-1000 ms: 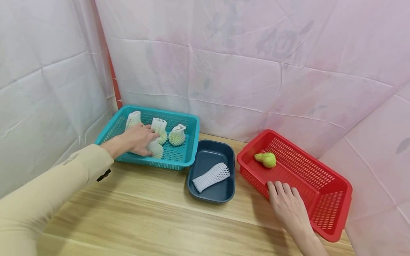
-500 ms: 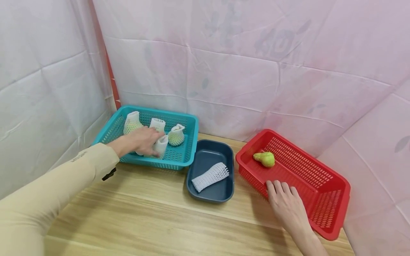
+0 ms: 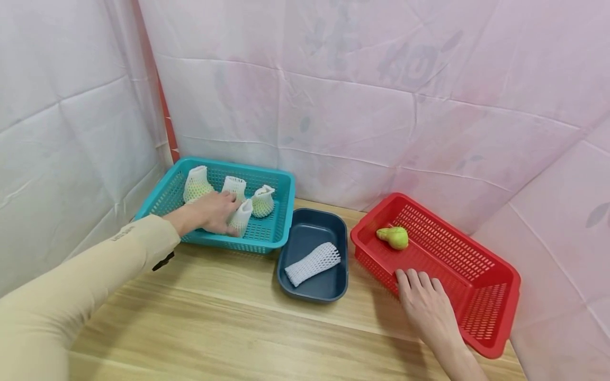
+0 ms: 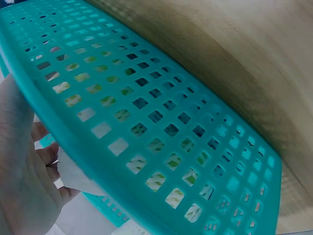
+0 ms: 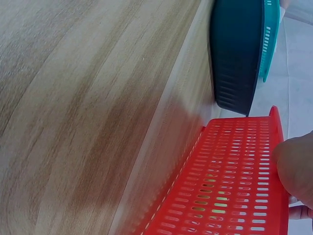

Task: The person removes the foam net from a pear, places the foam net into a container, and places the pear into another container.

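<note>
My left hand (image 3: 214,211) reaches over the front rim of the teal basket (image 3: 288,211) and holds a pear in a white foam net (image 3: 243,216), its fingers curled round the net. Three other netted pears lie around it, such as one netted pear (image 3: 197,185) at the left and another netted pear (image 3: 262,201) at the right. In the left wrist view the basket's slotted wall hides most of the fruit. My right hand (image 3: 426,307) grips the near rim of the red basket (image 3: 498,312), fingers hooked over it. Inside that basket lies a bare green pear (image 3: 394,237).
Between the baskets stands a dark blue tray (image 3: 300,235) with one loose white foam net (image 3: 314,263) in it. All three containers sit on a wood-grain table (image 3: 229,312). Pale hanging sheets (image 3: 333,106) close off the back and sides.
My left hand has shifted slightly right, and the foam net it holds has tipped upright, its open end now facing up. The right hand stays on the red basket's rim.
</note>
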The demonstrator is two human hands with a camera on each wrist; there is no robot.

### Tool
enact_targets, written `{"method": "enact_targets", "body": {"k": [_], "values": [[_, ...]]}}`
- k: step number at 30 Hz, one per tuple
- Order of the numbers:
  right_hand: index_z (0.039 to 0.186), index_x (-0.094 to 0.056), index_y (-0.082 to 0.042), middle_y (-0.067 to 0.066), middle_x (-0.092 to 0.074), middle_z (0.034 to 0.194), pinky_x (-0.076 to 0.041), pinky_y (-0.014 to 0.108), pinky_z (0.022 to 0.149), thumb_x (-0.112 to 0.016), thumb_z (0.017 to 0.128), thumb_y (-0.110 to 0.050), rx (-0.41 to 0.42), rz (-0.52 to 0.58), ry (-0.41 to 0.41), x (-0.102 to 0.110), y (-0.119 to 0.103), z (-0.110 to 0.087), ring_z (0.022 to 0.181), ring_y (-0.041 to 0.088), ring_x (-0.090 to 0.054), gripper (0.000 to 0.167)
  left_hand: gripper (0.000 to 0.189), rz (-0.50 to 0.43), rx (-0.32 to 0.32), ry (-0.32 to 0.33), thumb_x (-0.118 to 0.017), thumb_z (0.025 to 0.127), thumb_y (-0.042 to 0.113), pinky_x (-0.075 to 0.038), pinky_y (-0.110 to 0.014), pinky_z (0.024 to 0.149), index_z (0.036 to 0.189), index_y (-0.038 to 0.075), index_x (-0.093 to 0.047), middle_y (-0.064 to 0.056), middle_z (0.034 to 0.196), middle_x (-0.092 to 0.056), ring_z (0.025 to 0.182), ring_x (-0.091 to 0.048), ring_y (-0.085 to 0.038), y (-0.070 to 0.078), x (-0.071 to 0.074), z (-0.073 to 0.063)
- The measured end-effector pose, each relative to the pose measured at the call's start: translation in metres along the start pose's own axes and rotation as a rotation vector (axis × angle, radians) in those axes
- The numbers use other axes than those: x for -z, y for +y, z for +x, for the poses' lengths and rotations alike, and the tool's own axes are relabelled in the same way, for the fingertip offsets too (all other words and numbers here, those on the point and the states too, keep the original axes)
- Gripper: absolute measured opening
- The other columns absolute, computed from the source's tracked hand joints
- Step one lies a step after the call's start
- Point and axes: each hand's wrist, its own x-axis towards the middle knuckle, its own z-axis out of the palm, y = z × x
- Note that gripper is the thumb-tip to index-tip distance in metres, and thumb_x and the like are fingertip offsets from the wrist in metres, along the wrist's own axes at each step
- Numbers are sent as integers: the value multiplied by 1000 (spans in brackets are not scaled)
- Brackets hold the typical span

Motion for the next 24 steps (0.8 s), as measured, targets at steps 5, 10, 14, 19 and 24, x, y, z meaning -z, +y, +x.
{"method": "enact_targets", "body": {"k": [5,10,14,19,24], "values": [[112,-61,7,18,-54,89,-42,45,64,-38,98,-19,2,1,-1,0,0,0,76,35,-51,37,88,72,-10,-38,-79,90,54,-46,-61,112,151,-3,-51,-27,149,-57,138,-54,-45,1,-2,2],[112,-61,6,18,-55,88,-42,45,64,-39,98,-19,2,1,2,0,0,0,76,35,-52,37,83,140,-26,-53,-84,87,48,-46,-61,112,147,-2,-54,-27,146,-59,137,-55,-44,2,-1,5],[111,-61,7,18,-54,88,-42,45,63,-39,98,-19,0,2,7,0,0,0,76,35,-51,36,80,185,-30,-69,-85,86,47,-47,-60,111,143,0,-57,-25,142,-62,133,-58,-42,2,1,6],[111,-61,7,18,-54,87,-41,44,63,-39,98,-19,1,2,10,0,0,0,75,35,-51,36,78,239,-27,-94,-85,86,49,-49,-57,110,141,1,-58,-23,138,-65,130,-60,-40,4,1,8],[112,-61,7,18,-54,88,-42,45,64,-38,99,-19,-4,4,2,0,0,1,76,35,-51,36,67,284,-57,-89,-83,88,44,-51,-54,107,134,1,-61,-21,130,-68,123,-63,-38,5,-1,12]]}}
